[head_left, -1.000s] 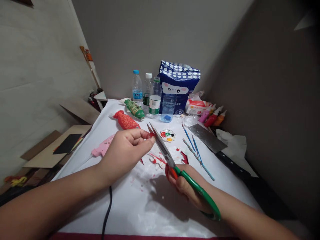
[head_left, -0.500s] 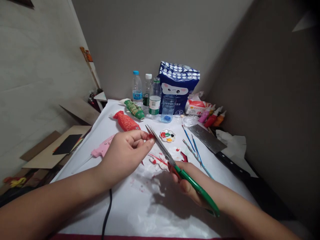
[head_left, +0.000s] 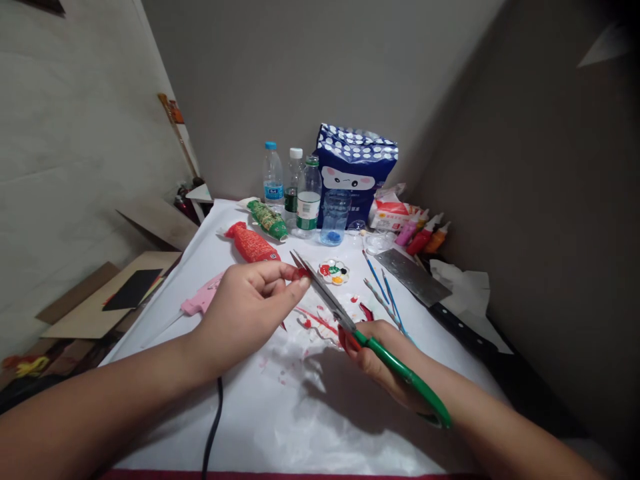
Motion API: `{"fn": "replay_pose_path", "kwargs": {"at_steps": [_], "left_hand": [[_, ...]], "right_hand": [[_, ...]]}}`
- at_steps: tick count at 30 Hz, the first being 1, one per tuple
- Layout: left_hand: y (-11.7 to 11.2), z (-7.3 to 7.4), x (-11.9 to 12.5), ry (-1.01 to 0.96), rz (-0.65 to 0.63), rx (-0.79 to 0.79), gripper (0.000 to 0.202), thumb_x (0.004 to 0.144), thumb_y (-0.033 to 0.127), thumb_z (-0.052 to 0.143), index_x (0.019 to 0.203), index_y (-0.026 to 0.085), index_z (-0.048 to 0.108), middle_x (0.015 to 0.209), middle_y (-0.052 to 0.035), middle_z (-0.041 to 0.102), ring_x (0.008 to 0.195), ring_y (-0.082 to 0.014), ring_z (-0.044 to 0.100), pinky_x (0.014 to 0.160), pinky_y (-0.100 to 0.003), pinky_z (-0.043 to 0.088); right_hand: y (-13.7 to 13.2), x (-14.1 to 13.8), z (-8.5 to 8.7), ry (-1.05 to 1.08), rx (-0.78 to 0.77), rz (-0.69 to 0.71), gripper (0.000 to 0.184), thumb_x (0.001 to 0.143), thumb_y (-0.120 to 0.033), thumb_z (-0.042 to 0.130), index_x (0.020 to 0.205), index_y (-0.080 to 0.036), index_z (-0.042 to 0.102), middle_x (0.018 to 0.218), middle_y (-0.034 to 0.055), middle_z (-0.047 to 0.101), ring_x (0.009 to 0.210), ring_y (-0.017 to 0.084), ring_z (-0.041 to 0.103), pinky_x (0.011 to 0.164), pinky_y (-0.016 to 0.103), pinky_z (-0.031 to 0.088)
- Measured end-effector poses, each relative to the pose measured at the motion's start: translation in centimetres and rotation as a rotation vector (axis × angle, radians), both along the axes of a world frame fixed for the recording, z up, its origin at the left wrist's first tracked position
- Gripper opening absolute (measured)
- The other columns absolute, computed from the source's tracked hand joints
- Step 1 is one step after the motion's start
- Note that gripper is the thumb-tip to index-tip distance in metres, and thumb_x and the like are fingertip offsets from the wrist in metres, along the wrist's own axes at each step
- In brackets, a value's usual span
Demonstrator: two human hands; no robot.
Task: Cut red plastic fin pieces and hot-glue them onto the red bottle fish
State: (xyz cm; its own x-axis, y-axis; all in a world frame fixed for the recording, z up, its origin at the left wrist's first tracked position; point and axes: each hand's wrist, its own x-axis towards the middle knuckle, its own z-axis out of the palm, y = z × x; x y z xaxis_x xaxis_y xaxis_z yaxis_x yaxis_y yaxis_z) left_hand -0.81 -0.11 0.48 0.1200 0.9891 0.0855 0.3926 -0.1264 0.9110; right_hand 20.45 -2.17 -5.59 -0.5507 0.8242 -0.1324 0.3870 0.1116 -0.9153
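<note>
My left hand (head_left: 255, 297) pinches a small red piece (head_left: 300, 273) between thumb and forefinger; its material is too small to make out. Green-handled scissors (head_left: 400, 367) are gripped in my right hand (head_left: 380, 353), their blades slightly parted and pointing up and left, right beside the red piece. Beyond my left hand lies a red fish-shaped figure (head_left: 253, 245), with a green fish-shaped figure (head_left: 267, 219) behind it. A pink glue gun (head_left: 203, 297) is partly hidden by my left hand. Red scraps (head_left: 367, 311) are scattered on the white sheet below the blades.
A flower-shaped paint palette (head_left: 334, 272), thin brushes (head_left: 377, 277) and a cleaver (head_left: 415, 277) lie on the white-covered table (head_left: 300, 440). Plastic bottles (head_left: 309, 200), a cut bottle (head_left: 335, 220), a blue bag (head_left: 357, 167) and paint tubes (head_left: 420, 240) stand at the back. Cardboard (head_left: 85, 313) is at left.
The scissor handles have spread and swung slightly right and up with my right hand. My left hand keeps its pinch on the red piece, nearly still. The view has shifted a little.
</note>
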Motion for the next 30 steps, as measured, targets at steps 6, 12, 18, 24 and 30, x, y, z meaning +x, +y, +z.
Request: {"fn": "replay_pose_path", "kwargs": {"at_steps": [6, 12, 18, 24, 30], "left_hand": [[-0.1, 0.2, 0.1, -0.098, -0.012, -0.065, 0.028, 0.079, 0.042, 0.063, 0.078, 0.014, 0.062, 0.055, 0.0059, 0.04, 0.052, -0.0074, 0.031, 0.046, -0.019, 0.024], [0.2, 0.0, 0.0, -0.064, -0.022, -0.062, 0.027, 0.08, 0.041, 0.061, 0.081, 0.014, 0.063, 0.058, 0.004, 0.046, 0.053, -0.0081, 0.035, 0.048, -0.02, 0.027], [-0.2, -0.1, -0.1, 0.053, -0.004, 0.082, 0.024, 0.079, 0.036, 0.059, 0.079, 0.014, 0.066, 0.05, 0.0063, 0.037, 0.047, -0.0082, 0.032, 0.044, -0.021, 0.024], [-0.1, -0.2, 0.2, 0.089, -0.025, 0.075, 0.024, 0.081, 0.036, 0.058, 0.078, 0.014, 0.067, 0.053, 0.0048, 0.04, 0.048, -0.0085, 0.032, 0.044, -0.021, 0.024], [-0.2, -0.1, 0.2, 0.131, -0.05, 0.082, 0.027, 0.081, 0.037, 0.056, 0.068, 0.015, 0.061, 0.052, 0.0057, 0.034, 0.048, -0.0082, 0.029, 0.043, -0.021, 0.021]], "right_hand": [[-0.8, -2.3, -1.1, 0.132, -0.043, -0.057, 0.059, 0.077, -0.077, 0.044, 0.064, -0.02, 0.04, 0.055, -0.004, 0.037, 0.047, 0.009, 0.032, 0.042, 0.023, 0.027], [-1.2, -2.4, -0.8, 0.114, 0.046, 0.018, 0.073, 0.071, -0.09, 0.021, 0.07, -0.02, 0.04, 0.059, -0.0033, 0.039, 0.051, 0.011, 0.033, 0.047, 0.024, 0.029], [-0.7, -1.3, 0.5, 0.03, 0.16, 0.059, 0.079, 0.071, -0.09, 0.021, 0.087, -0.018, 0.048, 0.08, 0.0035, 0.047, 0.067, 0.016, 0.04, 0.059, 0.029, 0.038], [-0.4, -1.4, 0.5, 0.061, 0.126, 0.082, 0.077, 0.07, -0.09, 0.017, 0.081, -0.018, 0.044, 0.074, 0.0007, 0.042, 0.062, 0.014, 0.036, 0.054, 0.026, 0.035], [-0.4, -1.5, 0.1, 0.144, 0.144, 0.117, 0.073, 0.075, -0.087, 0.015, 0.075, -0.019, 0.042, 0.065, -0.0021, 0.039, 0.056, 0.012, 0.032, 0.05, 0.025, 0.03]]}}
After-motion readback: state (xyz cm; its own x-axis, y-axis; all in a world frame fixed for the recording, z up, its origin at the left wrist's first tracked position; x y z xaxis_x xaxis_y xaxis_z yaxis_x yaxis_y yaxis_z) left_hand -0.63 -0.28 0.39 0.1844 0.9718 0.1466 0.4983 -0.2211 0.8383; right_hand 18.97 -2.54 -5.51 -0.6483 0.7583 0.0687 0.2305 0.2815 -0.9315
